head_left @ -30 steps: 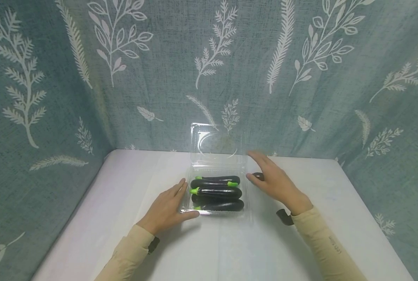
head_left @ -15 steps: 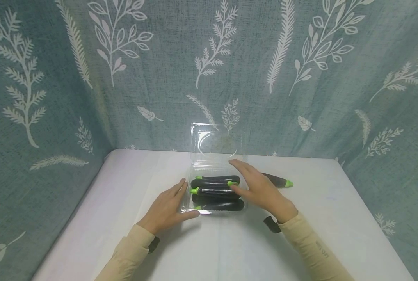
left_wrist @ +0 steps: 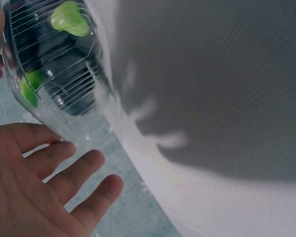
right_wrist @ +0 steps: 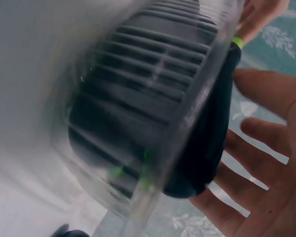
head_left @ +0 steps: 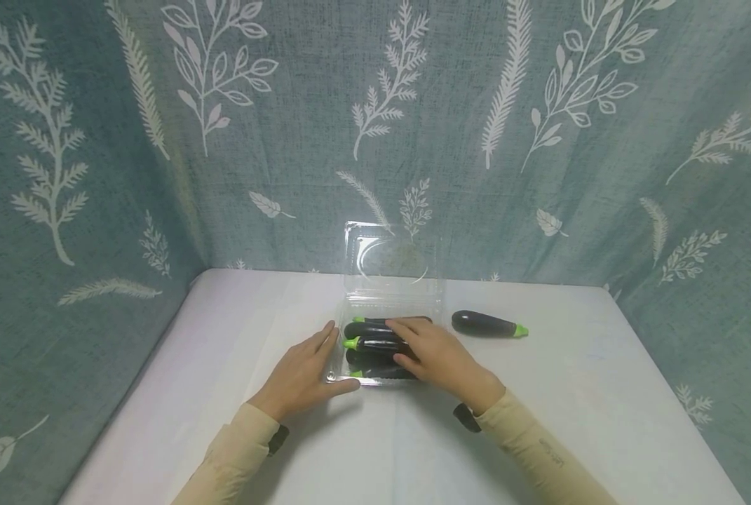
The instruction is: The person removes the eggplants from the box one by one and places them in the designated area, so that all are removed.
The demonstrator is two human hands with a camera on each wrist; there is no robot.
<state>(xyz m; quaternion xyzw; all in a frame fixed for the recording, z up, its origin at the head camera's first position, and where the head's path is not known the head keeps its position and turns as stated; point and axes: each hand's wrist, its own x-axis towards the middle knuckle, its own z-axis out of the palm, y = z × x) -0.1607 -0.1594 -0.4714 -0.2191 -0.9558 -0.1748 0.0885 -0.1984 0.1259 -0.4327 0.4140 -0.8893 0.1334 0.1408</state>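
A clear plastic clamshell container (head_left: 383, 382) holds several dark eggplants with green stem ends. One eggplant (head_left: 375, 344) lies on top of the others and, in the right wrist view, bulges above the rim. My left hand (head_left: 302, 368) lies against the container's left side, fingers extended; in the left wrist view its fingers (left_wrist: 81, 170) are spread beside the ribbed wall. Over the right part of the eggplants is my right hand (head_left: 441, 358), covering their right ends. Its fingers (right_wrist: 246, 182) are spread and nearly straight along the top eggplant, apparently touching it.
The container's transparent lid (head_left: 393, 259) stands raised at the back. Another eggplant (head_left: 484, 324) lies on the white table (head_left: 539, 393) to the right, its green stem pointing right. A patterned blue-green curtain (head_left: 312, 140) encloses the back and sides.
My right hand has moved left and nearer, from beside the container to over the eggplants. This uncovers the eggplant lying on the table. The left hand has stayed in place.
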